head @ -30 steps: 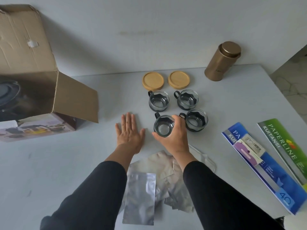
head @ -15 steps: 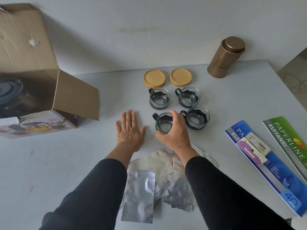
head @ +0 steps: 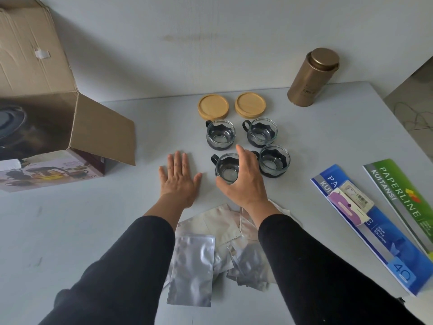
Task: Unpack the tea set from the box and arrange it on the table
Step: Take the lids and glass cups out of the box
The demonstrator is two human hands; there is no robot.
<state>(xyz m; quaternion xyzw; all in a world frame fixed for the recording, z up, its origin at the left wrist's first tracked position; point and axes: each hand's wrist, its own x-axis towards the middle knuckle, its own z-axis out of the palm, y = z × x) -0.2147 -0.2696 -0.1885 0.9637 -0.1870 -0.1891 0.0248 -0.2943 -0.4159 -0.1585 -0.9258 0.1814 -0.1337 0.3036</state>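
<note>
Four glass cups in black holders stand in a square on the white table (head: 70,231): two at the back (head: 220,134) (head: 261,134), one front right (head: 274,163) and one front left (head: 225,170). My right hand (head: 246,181) curls around the front-left cup, thumb at its near rim and fingers along its right side. To the cup's left, my left hand (head: 179,179) lies flat on the table with fingers spread. Two round wooden coasters (head: 213,106) (head: 250,104) lie behind the cups. The open cardboard box (head: 77,134) lies at the left with a dark teapot (head: 9,123) inside.
A gold tin (head: 312,77) stands at the back right by the wall. Silver foil pouches (head: 192,263) lie between my forearms. A blue receipt book (head: 384,242) and a green one (head: 403,198) lie at the right, near the table's right edge.
My right hand stays at the front-left cup, its index finger now stretched further up along the rim. The left hand and the other cups have not moved.
</note>
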